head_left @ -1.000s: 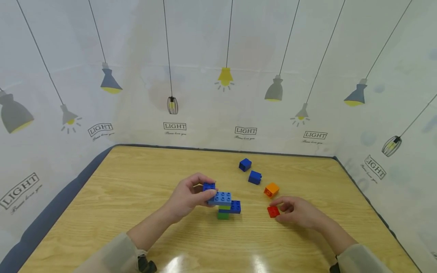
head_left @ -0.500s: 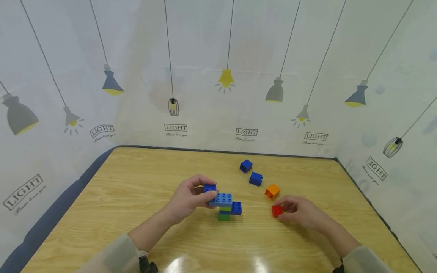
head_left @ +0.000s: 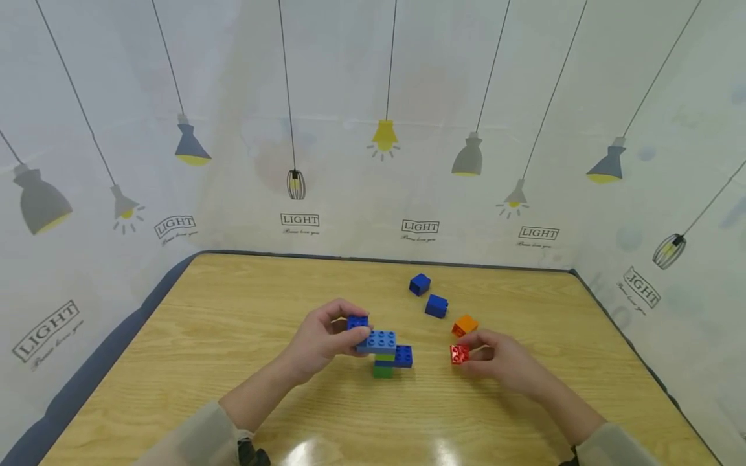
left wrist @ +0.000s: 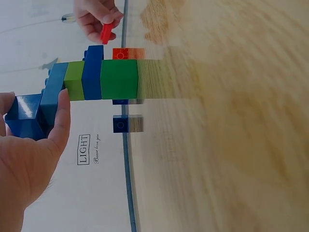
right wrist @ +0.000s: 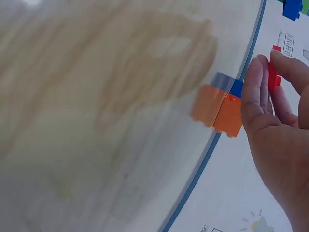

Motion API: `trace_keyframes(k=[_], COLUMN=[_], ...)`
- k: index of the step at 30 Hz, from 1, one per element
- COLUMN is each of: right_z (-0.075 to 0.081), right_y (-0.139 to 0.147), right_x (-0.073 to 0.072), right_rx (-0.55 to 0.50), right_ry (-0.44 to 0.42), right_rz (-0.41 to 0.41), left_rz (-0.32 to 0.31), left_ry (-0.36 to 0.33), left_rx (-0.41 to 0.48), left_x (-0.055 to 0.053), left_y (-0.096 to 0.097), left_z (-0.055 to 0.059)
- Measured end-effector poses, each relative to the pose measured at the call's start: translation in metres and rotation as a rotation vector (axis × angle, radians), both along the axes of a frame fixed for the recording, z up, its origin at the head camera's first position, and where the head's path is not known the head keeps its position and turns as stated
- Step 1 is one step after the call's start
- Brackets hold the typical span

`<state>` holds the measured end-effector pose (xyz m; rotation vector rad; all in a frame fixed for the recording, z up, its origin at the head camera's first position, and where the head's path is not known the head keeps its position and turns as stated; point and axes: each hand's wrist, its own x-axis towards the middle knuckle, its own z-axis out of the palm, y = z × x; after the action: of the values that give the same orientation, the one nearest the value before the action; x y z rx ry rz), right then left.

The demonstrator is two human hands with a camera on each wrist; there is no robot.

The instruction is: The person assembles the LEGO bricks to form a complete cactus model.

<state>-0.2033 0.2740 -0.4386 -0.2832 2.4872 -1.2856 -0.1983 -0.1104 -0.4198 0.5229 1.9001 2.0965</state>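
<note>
My left hand [head_left: 319,338] grips a dark blue brick [head_left: 357,321] at the left end of a small stack. Under it a light blue brick [head_left: 381,340] sticks out to the right. Below come a lime brick [left wrist: 74,80], a second dark blue brick [head_left: 403,356] and a green brick [left wrist: 119,79] at the bottom, standing on the table. With thumb and fingertips, my right hand [head_left: 506,364] pinches a thin red brick [head_left: 459,354], its studs facing up in the head view. In the left wrist view, that red brick is above the tabletop.
An orange brick [head_left: 465,325] lies just beyond my right hand. Two loose blue bricks [head_left: 436,306] lie farther back on the wooden table [head_left: 233,291]. A pale lamp-printed sheet [head_left: 338,97] rises behind the table and along its sides.
My right hand has closed its fingertips on the red brick, first shifted it slightly right, then brought it up and left. The left hand and stack stay nearly still.
</note>
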Motion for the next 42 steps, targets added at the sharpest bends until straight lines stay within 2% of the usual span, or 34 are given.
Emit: trace_keyframes(k=[4,14,17,24,32,42], right_z=[0.001,0.003,0.003,0.002,0.001,0.001], right_y=[-0.009,-0.033,-0.037,-0.046,-0.057,-0.065], right_x=[0.0,-0.001,0.0,-0.001,-0.001,0.0], right_rx=[-0.039,-0.034,-0.065,-0.177,-0.19,-0.195], right_ry=[0.003,0.01,0.002,-0.007,0.03,0.028], right_rz=[0.005,-0.028,-0.025,0.032,0.098,0.123], left_rz=[0.0,0.0,-0.006,-0.008,-0.005,-0.003], left_ry=[-0.005,-0.005,0.005,0.013,0.011,0.006], left_rx=[0.003,-0.005,-0.005,0.004,0.011,0.011], left_x=[0.0,0.0,0.0,-0.001,0.0,-0.001], left_y=[0.0,0.001,0.001,0.001,0.001,0.001], left_z=[0.0,0.0,0.0,-0.001,-0.001,-0.001])
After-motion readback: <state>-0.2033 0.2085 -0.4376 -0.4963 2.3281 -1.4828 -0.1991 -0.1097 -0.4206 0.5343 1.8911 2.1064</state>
